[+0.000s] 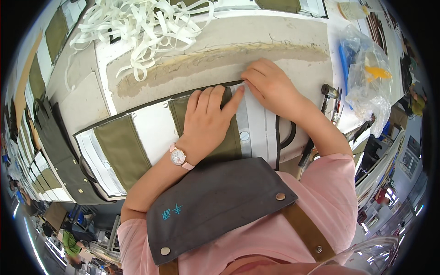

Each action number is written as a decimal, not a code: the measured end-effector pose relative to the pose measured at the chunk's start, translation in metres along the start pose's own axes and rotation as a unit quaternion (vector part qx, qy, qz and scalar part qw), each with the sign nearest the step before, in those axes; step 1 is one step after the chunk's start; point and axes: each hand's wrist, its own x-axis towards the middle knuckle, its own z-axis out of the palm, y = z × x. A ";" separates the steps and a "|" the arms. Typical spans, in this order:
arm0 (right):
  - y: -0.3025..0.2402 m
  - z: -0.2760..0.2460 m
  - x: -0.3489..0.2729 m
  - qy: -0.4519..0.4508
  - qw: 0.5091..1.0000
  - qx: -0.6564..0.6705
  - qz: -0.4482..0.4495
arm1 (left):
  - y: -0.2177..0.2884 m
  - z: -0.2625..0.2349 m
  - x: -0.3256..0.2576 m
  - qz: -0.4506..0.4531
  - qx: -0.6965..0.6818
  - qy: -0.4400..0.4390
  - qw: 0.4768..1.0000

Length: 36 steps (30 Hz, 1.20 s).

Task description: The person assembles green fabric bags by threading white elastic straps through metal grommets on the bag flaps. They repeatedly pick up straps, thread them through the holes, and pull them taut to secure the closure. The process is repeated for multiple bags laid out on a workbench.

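Observation:
In front of me lies a flat bag panel [153, 123] with white and olive green sections, dark edging and black handle loops at both ends. My left hand [206, 114], a pink-strapped watch [178, 156] on its wrist, rests on it with fingers spread and the index finger reaching toward the far edge. At that edge, my right hand [268, 87] is closed, thumb and fingers pinching the dark edging. Whatever else may be between those fingertips is hidden. A round metal snap [244, 136] shows on the grey strip below my right hand.
A tangled heap of white tape [146, 27] covers the table's far left. On the right are a hammer [328, 91], a clear plastic bag [369, 78] and a bottle [352, 11]. Dark bag pieces [64, 160] lie at left. A grey-brown board [275, 34] lies beyond the panel.

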 end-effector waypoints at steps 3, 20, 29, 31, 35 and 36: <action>-0.002 0.004 0.002 -0.007 1.000 -0.005 0.027 | 0.001 -0.003 0.004 -0.007 -0.008 -0.010 1.000; -0.003 -0.012 -0.010 -0.086 0.977 -0.136 -0.142 | -0.007 -0.006 0.008 -0.029 -0.058 -0.032 0.997; -0.003 0.003 -0.027 0.073 0.995 -0.055 0.035 | 0.006 -0.009 0.010 0.015 -0.006 -0.014 1.000; -0.006 0.002 -0.030 0.084 0.992 -0.022 0.089 | -0.001 0.001 0.007 0.026 -0.056 -0.016 0.998; -0.003 0.000 -0.029 0.091 0.992 -0.006 0.091 | -0.002 0.002 0.012 0.000 -0.088 -0.018 0.996; -0.003 0.001 -0.029 0.092 0.992 -0.005 0.092 | -0.003 0.002 0.012 0.003 -0.086 -0.027 0.996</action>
